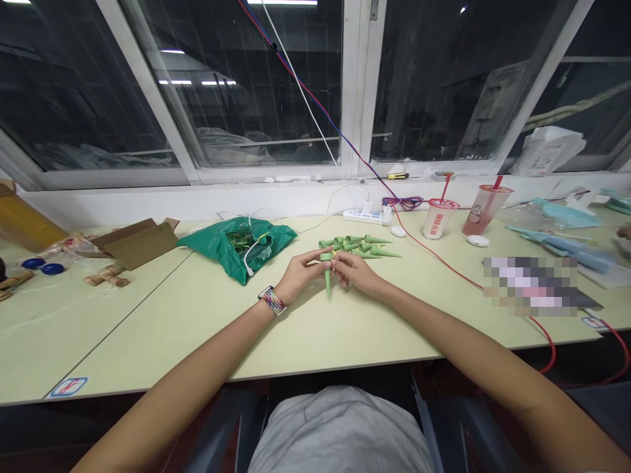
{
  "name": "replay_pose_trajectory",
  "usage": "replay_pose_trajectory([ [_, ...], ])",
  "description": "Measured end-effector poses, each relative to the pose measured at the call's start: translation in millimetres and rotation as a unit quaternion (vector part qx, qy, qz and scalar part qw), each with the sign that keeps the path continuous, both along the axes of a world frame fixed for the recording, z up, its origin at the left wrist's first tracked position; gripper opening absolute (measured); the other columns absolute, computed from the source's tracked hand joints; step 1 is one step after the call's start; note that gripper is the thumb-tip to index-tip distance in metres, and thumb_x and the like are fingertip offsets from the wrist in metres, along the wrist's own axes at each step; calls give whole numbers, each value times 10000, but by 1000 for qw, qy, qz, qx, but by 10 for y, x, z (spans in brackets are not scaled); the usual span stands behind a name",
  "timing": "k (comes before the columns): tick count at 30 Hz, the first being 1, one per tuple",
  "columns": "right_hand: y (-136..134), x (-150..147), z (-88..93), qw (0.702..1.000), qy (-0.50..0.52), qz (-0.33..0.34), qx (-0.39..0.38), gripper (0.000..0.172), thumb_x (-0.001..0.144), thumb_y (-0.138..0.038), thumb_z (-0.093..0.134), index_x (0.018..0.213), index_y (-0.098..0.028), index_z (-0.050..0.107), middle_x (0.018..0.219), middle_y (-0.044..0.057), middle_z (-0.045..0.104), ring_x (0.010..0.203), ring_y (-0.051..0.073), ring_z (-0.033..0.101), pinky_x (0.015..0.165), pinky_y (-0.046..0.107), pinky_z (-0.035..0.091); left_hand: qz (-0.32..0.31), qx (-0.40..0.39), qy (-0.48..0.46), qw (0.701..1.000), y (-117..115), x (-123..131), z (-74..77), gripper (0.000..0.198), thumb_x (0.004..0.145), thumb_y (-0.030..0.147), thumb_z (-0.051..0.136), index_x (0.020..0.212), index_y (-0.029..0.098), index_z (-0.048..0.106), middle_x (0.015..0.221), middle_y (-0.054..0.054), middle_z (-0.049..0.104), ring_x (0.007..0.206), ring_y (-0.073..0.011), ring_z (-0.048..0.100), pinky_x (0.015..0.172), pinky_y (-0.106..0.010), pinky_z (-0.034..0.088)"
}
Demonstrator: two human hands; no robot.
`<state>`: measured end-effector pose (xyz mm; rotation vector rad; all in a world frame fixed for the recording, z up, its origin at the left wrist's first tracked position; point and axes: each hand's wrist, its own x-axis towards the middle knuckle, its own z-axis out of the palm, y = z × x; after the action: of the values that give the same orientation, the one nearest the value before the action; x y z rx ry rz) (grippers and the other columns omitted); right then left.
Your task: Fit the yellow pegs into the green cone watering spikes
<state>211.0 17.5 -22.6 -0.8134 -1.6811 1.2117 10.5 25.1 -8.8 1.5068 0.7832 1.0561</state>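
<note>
Near the middle of the pale table (296, 341), a green cone (328, 284) hangs point down between my hands. My left hand (300, 272), with a patterned watch band (272, 299) at the wrist, has its thumb and fingers closed on the cone's upper end. The fingers of my right hand (355, 272) are pinched together at the cone's top right side; what they hold there is too small to make out. Just behind my hands lie several green cones (365, 247) in a pile, with small yellowish parts among them.
A green plastic bag (221, 246) with a white cable lies left of my hands. Farther left is an open cardboard box (140, 244). Two drink cups (438, 220) and a red cable (438, 259) are on the right. A power strip (365, 215) sits at the back.
</note>
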Motion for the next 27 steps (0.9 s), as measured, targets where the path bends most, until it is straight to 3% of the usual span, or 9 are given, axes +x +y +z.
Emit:
replay_pose_trajectory([
  [5, 0, -16, 43, 998, 31, 27, -44, 466, 892, -637, 677, 778, -203, 551, 577, -74, 480, 468, 92, 475, 493, 241, 384, 10, 10, 20, 1000, -47, 27, 65, 614, 776, 426, 882, 1315, 160, 751, 955, -89, 790, 861, -225, 743, 815, -367, 641],
  [9, 3, -24, 96, 993, 78, 42, -83, 479, 833, -648, 733, 785, -209, 547, 553, -92, 405, 463, 89, 417, 479, 238, 339, 39, 47, 4, 998, -78, 67, 126, 596, 743, 431, 904, 1252, 148, 779, 1044, -103, 785, 854, -221, 747, 808, -373, 652],
  [13, -27, -14, 166, 999, 24, 25, -13, 458, 885, -643, 681, 776, -219, 546, 542, -70, 462, 459, 107, 460, 495, 255, 359, 26, 0, -41, 999, -98, 111, 144, 520, 748, 409, 904, 1185, 146, 802, 1045, -113, 784, 870, -211, 739, 795, -348, 643],
  [15, -42, -5, 198, 999, -24, 6, 43, 423, 909, -612, 670, 784, -222, 561, 544, -54, 518, 469, 118, 490, 518, 263, 387, 9, -33, -58, 998, -104, 116, 155, 484, 756, 411, 895, 1144, 136, 809, 1048, -128, 787, 869, -215, 740, 786, -346, 638],
  [17, -36, 28, 226, 999, -2, -15, 28, 408, 871, -592, 717, 785, -220, 574, 535, -54, 520, 467, 119, 487, 512, 262, 389, 13, -22, -47, 999, -87, 74, 193, 500, 738, 401, 906, 1145, 130, 803, 1015, -126, 790, 833, -218, 745, 786, -365, 638],
  [20, 43, 181, 271, 989, 117, -69, -56, 470, 754, -628, 782, 778, -223, 545, 522, -82, 427, 449, 105, 437, 459, 245, 348, 103, 58, -49, 992, 14, -106, 299, 580, 696, 383, 932, 1195, 131, 776, 925, -85, 775, 772, -212, 747, 801, -406, 644],
  [22, 132, 348, 295, 977, 163, -122, -60, 501, 716, -640, 793, 789, -231, 513, 542, -97, 377, 458, 90, 402, 449, 229, 328, 170, 72, -109, 977, 113, -251, 367, 562, 681, 398, 936, 1151, 136, 774, 934, -61, 754, 766, -190, 736, 804, -408, 650],
  [24, 224, 510, 300, 962, 199, -180, -49, 511, 708, -632, 800, 791, -235, 489, 566, -94, 383, 476, 81, 395, 452, 219, 320, 178, 40, -141, 973, 186, -335, 396, 542, 668, 405, 941, 1110, 146, 767, 946, -46, 735, 793, -169, 729, 825, -377, 644],
  [27, 320, 639, 262, 941, 227, -248, -43, 490, 720, -615, 798, 798, -232, 503, 596, -77, 432, 484, 76, 406, 446, 215, 325, 148, -5, -96, 984, 179, -262, 347, 506, 655, 432, 944, 1026, 149, 747, 925, -36, 716, 741, -130, 694, 731, -294, 619],
])
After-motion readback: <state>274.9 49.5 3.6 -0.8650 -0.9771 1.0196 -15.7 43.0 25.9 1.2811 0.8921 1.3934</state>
